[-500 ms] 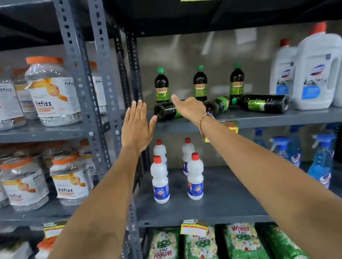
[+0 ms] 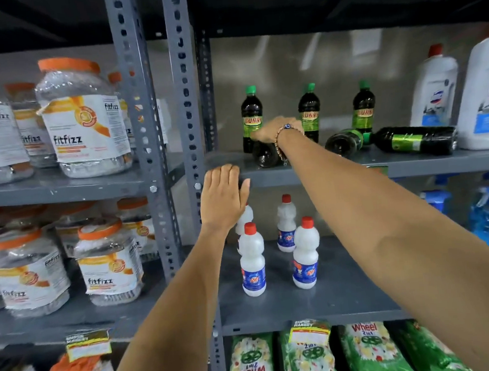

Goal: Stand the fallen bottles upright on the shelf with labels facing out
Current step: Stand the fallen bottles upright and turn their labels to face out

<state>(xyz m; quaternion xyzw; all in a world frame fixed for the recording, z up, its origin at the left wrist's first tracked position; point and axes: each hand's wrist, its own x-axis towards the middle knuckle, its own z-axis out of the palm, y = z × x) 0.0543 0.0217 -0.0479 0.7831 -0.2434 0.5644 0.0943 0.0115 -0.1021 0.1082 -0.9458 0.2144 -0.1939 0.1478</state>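
Observation:
Three dark bottles with green caps stand upright at the back of the grey shelf (image 2: 440,165), the leftmost upright bottle (image 2: 251,117) with its label facing out. Three more lie on their sides in front. My right hand (image 2: 274,131) is closed over the left fallen bottle (image 2: 266,155), whose base points toward me. The middle fallen bottle (image 2: 343,141) and the right fallen bottle (image 2: 415,140) lie untouched. My left hand (image 2: 223,195) is open, fingers together, against the shelf's front edge near the left post.
Large white jugs (image 2: 435,91) stand at the shelf's right end. Small white bottles with red caps (image 2: 252,261) stand on the shelf below. A grey perforated post (image 2: 185,102) borders the left side, with big orange-lidded jars (image 2: 83,119) beyond it.
The view has closed in on the shelf. The left fallen bottle has swung under my right hand so its base faces me. My left hand has dropped to the shelf's front edge.

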